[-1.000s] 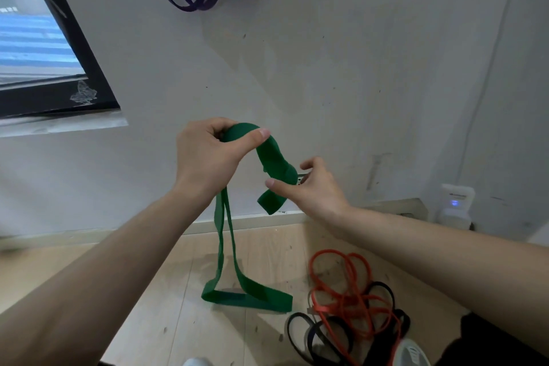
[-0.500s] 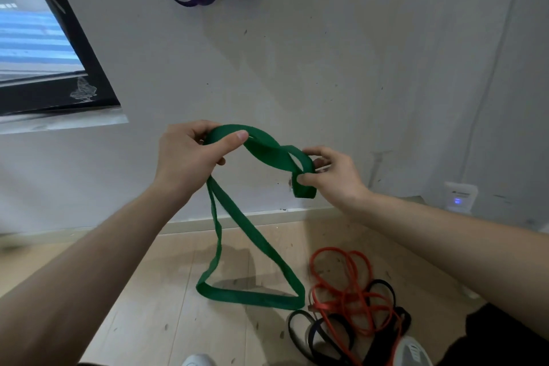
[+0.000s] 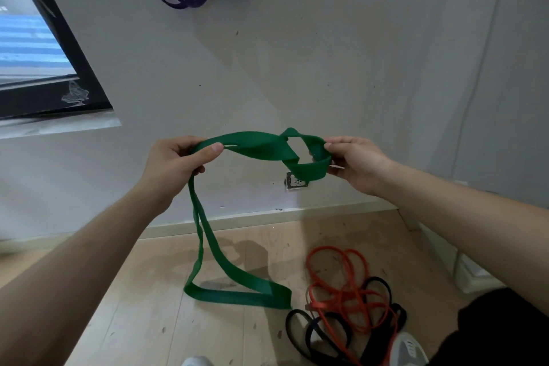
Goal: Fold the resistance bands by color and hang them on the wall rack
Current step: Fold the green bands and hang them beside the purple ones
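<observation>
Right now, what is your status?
Left hand and right hand grip green band, twisted near right. Lower loop on floor. Nothing in the way.

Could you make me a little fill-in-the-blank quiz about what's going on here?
1. The left hand and right hand both hold a ____ resistance band.
2. The hung bands on the wall are ____.
3. The tangled orange bands lie on the wooden ____.
Missing words: green; purple; floor.
</observation>
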`<state>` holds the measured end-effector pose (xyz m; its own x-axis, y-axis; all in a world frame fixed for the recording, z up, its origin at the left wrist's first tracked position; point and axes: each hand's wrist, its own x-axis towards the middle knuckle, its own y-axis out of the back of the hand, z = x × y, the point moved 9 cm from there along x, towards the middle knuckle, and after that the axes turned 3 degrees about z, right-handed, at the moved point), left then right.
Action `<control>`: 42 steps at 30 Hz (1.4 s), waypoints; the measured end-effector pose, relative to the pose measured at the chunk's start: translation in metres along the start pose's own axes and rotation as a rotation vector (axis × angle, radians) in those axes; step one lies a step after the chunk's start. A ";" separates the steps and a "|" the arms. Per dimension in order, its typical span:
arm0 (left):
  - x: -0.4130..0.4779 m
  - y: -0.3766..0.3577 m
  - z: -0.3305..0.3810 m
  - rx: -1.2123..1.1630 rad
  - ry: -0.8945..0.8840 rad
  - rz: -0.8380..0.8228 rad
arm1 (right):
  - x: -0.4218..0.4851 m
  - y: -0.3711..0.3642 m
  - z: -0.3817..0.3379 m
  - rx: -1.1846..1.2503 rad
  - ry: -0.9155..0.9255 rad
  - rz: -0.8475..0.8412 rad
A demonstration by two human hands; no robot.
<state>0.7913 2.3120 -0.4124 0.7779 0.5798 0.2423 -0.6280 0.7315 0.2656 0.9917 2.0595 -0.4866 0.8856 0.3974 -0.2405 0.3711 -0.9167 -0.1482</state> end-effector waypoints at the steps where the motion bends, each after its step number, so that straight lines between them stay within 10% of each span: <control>1: 0.000 -0.001 0.001 -0.008 -0.006 -0.011 | 0.002 0.004 -0.002 -0.011 0.007 0.032; 7: -0.004 -0.007 0.005 -0.010 -0.031 -0.072 | 0.015 0.034 -0.010 -0.110 0.072 0.150; 13: 0.000 0.000 -0.006 0.052 0.026 -0.025 | 0.011 0.016 -0.021 0.155 0.046 -0.132; 21: 0.003 0.007 -0.014 0.068 0.062 0.036 | -0.004 0.007 -0.011 -0.065 -0.038 -0.405; 32: 0.002 0.001 -0.011 0.129 0.044 0.040 | -0.003 0.016 -0.037 -0.527 0.467 0.018; 42: 0.001 0.000 -0.015 0.134 0.101 0.017 | -0.019 -0.013 -0.020 0.003 -0.006 -0.345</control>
<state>0.7928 2.3180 -0.4258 0.7616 0.6295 0.1540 -0.6329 0.6713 0.3857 0.9760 2.0636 -0.4608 0.7063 0.6842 -0.1817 0.6475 -0.7281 -0.2250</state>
